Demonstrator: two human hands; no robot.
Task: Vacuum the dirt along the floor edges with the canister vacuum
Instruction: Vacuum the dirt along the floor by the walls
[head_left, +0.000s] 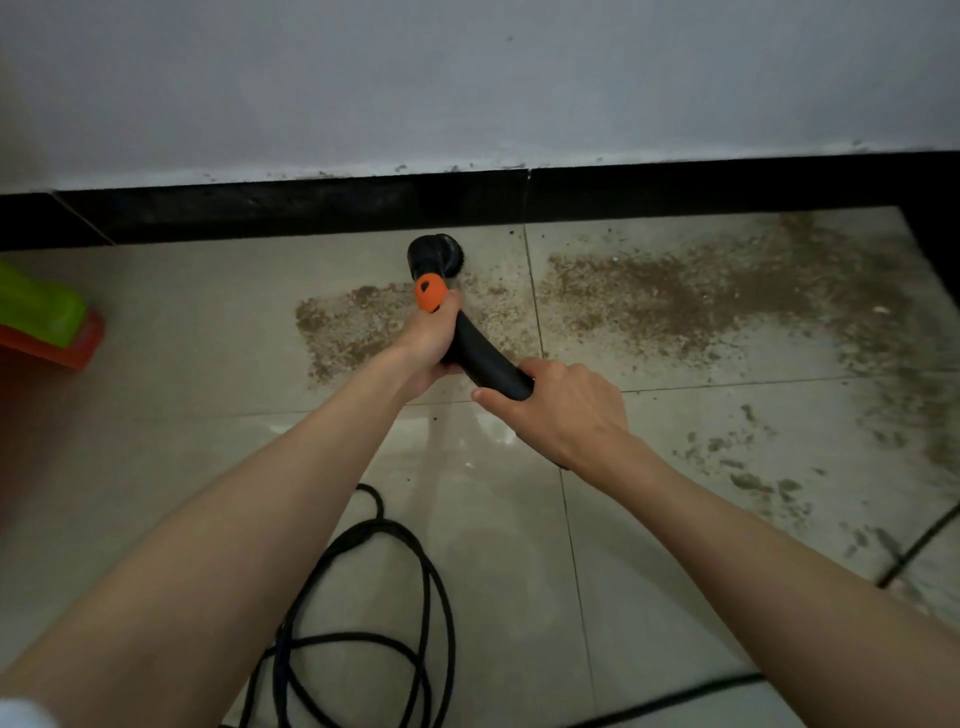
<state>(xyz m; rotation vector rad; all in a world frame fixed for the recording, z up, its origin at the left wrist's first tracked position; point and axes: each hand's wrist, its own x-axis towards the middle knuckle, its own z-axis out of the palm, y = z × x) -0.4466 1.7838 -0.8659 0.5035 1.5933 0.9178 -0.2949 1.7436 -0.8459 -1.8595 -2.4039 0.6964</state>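
Two bare hands hold the black vacuum wand (480, 358) over the pale tiled floor (675, 571). The left hand (428, 345) wraps its fingers round the wand just behind the orange collar (428, 293), a closed grip. The right hand (558, 410) curls round the lower end of the wand, thumb toward the left, also a closed grip. At the far end, the round black brush nozzle (434, 254) sits at the foot of the black skirting (311, 208), touching the floor or very close to it; the angle makes that hard to judge. Brown dirt (675, 296) is spread along the floor edge, thick to the right of the nozzle and in a smaller patch under the left hand. A black cord (410, 597) lies in loose loops on the tiles between the forearms. A green and orange object (44, 317) sits at the left edge, beside the skirting
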